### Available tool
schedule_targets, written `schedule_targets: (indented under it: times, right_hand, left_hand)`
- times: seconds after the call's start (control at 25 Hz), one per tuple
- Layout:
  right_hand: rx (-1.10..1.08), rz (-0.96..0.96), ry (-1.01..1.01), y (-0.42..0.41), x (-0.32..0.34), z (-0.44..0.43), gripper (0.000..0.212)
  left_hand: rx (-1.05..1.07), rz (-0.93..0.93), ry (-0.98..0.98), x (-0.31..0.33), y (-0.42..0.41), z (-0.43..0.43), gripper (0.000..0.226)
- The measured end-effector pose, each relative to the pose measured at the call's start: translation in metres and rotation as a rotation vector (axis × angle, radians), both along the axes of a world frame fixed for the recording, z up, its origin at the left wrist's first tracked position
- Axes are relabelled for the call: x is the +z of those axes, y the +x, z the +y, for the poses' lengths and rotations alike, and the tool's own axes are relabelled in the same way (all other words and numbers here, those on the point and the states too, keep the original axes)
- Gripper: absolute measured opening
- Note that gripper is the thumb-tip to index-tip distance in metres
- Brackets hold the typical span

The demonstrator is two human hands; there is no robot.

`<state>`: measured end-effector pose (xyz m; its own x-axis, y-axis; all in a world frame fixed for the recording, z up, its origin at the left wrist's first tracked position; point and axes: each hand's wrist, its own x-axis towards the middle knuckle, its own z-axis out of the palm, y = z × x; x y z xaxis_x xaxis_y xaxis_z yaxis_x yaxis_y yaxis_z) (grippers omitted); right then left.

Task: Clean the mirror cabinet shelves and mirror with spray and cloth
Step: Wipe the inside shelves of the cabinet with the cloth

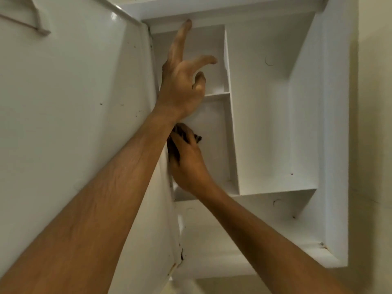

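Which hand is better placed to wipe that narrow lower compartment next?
Right: the right hand grips the dark cloth at its left wall; the left hand is bare, one finger touching the cabinet frame above.

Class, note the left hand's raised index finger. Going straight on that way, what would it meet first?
The cabinet's top edge. The left hand seems to touch it already with its fingertip, though depth is unclear.

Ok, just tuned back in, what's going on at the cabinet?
The right hand grips a dark cloth against the hinge-side wall of the lower left compartment in the open white cabinet. The left hand reaches up, index fingertip touching the cabinet's top edge, holding nothing. The door stands open on the left.
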<state>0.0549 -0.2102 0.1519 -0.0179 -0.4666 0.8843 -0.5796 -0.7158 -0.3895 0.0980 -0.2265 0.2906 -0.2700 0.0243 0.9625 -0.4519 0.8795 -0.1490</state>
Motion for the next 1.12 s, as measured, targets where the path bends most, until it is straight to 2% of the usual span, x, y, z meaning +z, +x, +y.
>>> schedule_targets:
  times: [0.04, 0.12, 0.16, 0.2, 0.24, 0.28, 0.36, 0.4, 0.44, 0.48, 0.56, 0.64, 0.68, 0.72, 0.8, 0.88, 0.92, 1.04, 1.12]
  right_hand:
    - [0.010, 0.111, 0.081, -0.013, -0.011, 0.006, 0.038]
    - [-0.060, 0.484, 0.316, -0.036, -0.024, 0.020, 0.038]
    - [-0.114, 0.608, 0.413, -0.044, -0.019, 0.022, 0.037]
    - [-0.133, 0.628, 0.447, -0.046, -0.007, 0.023, 0.035]
    - [-0.103, 0.530, 0.417, -0.044, 0.008, 0.024, 0.032]
    - [-0.057, 0.310, 0.330, -0.040, 0.022, 0.021, 0.028]
    - [0.023, -0.166, 0.010, -0.031, 0.043, 0.012, 0.020]
    - [0.101, -0.263, -0.097, -0.027, 0.044, 0.011, 0.021]
    - [0.162, -0.238, -0.152, -0.025, 0.036, 0.007, 0.026]
    - [0.097, -0.075, -0.132, -0.024, 0.017, 0.002, 0.034]
    - [-0.215, 0.465, 0.052, -0.032, -0.009, -0.001, 0.045]
    - [-0.363, 0.843, 0.264, -0.046, -0.020, 0.005, 0.039]
    - [-0.396, 0.880, 0.288, -0.050, -0.016, 0.012, 0.033]
    - [-0.426, 0.838, 0.252, -0.050, -0.003, 0.017, 0.028]
    - [-0.589, 0.669, -0.004, -0.044, 0.025, 0.015, 0.024]
    - [-0.699, 0.528, -0.199, -0.038, 0.037, 0.007, 0.035]
    - [-0.695, 0.537, -0.182, -0.037, 0.034, 0.005, 0.041]
    - [-0.765, 0.893, 0.133, -0.030, -0.014, 0.019, 0.037]
    - [-0.858, 0.962, 0.221, -0.036, -0.019, 0.033, 0.035]
  left_hand:
    - [0.005, -0.004, 0.003, -0.001, -0.001, 0.000, 0.039]
    - [0.021, -0.011, 0.014, -0.001, 0.000, -0.001, 0.037]
    - [0.025, -0.017, 0.015, -0.001, -0.001, 0.001, 0.036]
    - [0.024, -0.026, 0.019, 0.000, -0.002, 0.002, 0.036]
    - [0.013, -0.033, 0.033, -0.001, -0.003, 0.003, 0.036]
    - [-0.004, -0.039, 0.051, -0.001, -0.003, 0.003, 0.036]
    - [-0.035, -0.028, 0.070, -0.001, -0.001, 0.003, 0.035]
    - [-0.036, -0.020, 0.072, -0.001, 0.001, 0.002, 0.035]
    - [-0.037, -0.026, 0.074, 0.000, 0.002, 0.002, 0.035]
    - [-0.040, -0.036, 0.079, 0.000, 0.002, 0.002, 0.035]
    - [-0.050, -0.048, 0.093, -0.001, 0.001, 0.003, 0.035]
    - [-0.047, -0.053, 0.102, -0.001, 0.001, 0.002, 0.035]
    - [-0.047, -0.055, 0.106, -0.002, 0.001, 0.003, 0.034]
    - [-0.056, -0.055, 0.112, -0.002, 0.000, 0.005, 0.034]
    - [-0.104, -0.043, 0.144, -0.002, -0.001, 0.007, 0.034]
    - [-0.165, -0.006, 0.180, -0.001, 0.001, 0.007, 0.034]
    - [-0.191, -0.001, 0.197, 0.000, 0.002, 0.006, 0.034]
    - [-0.279, -0.006, 0.251, 0.003, 0.005, 0.005, 0.037]
    - [-0.317, -0.008, 0.267, 0.002, 0.007, 0.008, 0.037]
